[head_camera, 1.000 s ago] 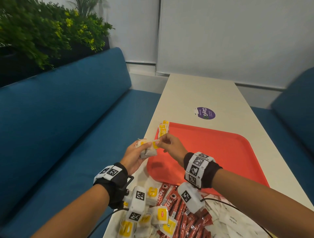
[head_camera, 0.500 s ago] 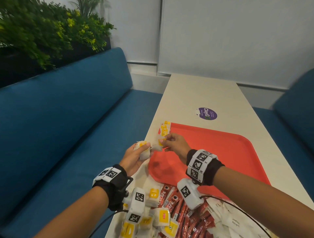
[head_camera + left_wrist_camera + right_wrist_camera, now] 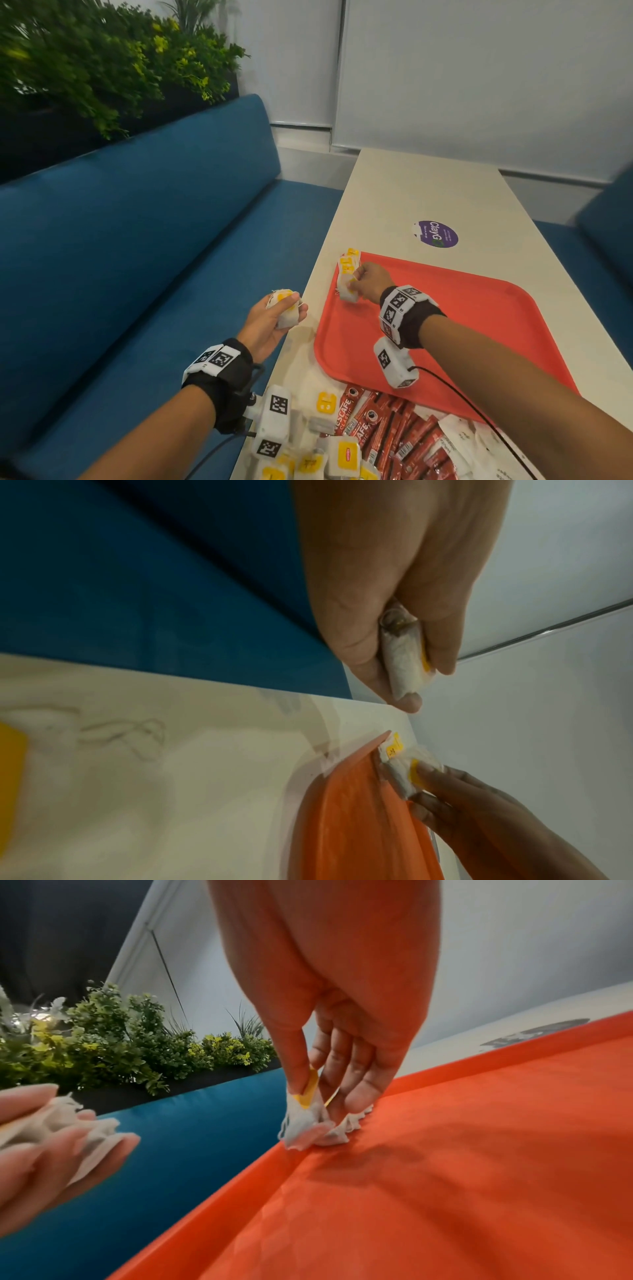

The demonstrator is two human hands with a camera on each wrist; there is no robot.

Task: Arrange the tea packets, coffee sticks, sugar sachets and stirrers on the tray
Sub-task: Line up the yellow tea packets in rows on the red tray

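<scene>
Near pile: loose tea bags (image 3: 343, 457), red coffee sticks (image 3: 383, 431), white sugar sachets (image 3: 466, 442) on table (image 3: 428, 192) at near edge, just short of tray.
L hand (image 3: 270, 322): off table's left edge, over blue bench (image 3: 137, 257); fingers curled round small bunch of tea bags (image 3: 286, 308), thumb on top.
R hand (image 3: 368, 282): over tray's far-left corner; thumb + fingertips pinch tea bag (image 3: 348, 291) w/ yellow tag, bag's lower edge touching tray floor by the rim.
Tray (image 3: 479, 325): red, mid-table; short row of tea bags (image 3: 349, 262) along left rim, just beyond R hand.
Beyond tray: purple round sticker (image 3: 438, 234) on tabletop.
Far left: green plants (image 3: 102, 68) behind bench back.
</scene>
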